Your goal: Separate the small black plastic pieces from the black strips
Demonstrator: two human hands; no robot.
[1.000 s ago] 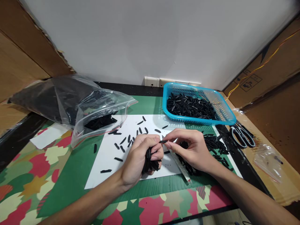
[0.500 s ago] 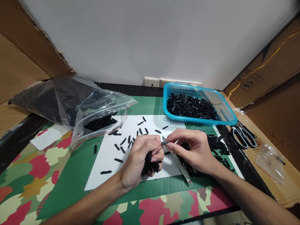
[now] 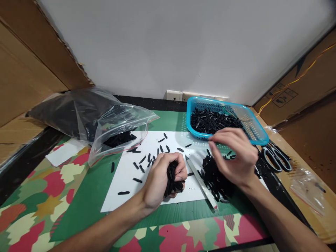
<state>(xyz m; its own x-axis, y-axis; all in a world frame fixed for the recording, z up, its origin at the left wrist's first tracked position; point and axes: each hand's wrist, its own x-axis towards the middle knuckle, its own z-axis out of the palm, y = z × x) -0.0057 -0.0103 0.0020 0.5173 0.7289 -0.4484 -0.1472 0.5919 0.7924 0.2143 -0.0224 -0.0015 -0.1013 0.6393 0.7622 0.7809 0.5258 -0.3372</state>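
My left hand [image 3: 166, 178] is closed around a bunch of small black strips [image 3: 173, 180], whose ends stick out between the fingers and the palm. It is held above the white sheet [image 3: 112, 201]. My right hand [image 3: 235, 155] is over a heap of loose black strips [image 3: 216, 178], close to the front rim of the blue plastic basket [image 3: 195, 133]. Its thumb and forefinger tips are drawn together; whatever is between them is too small to make out. A slim craft knife or pen-like tool [image 3: 202, 183] lies between the hands, beside the heap.
More black strips [image 3: 217, 119] fill the basket. Single strips [image 3: 138, 180] lie scattered left of my hands. A zip bag [image 3: 78, 115] of dark material lies open at the left. Scissors [image 3: 275, 159] and a small clear bag [image 3: 307, 190] lie at the right.
My right hand has moved away from my left hand, up and right toward the basket, taking its strip out of the left fingertips. My left fingers have curled in over the bunch.
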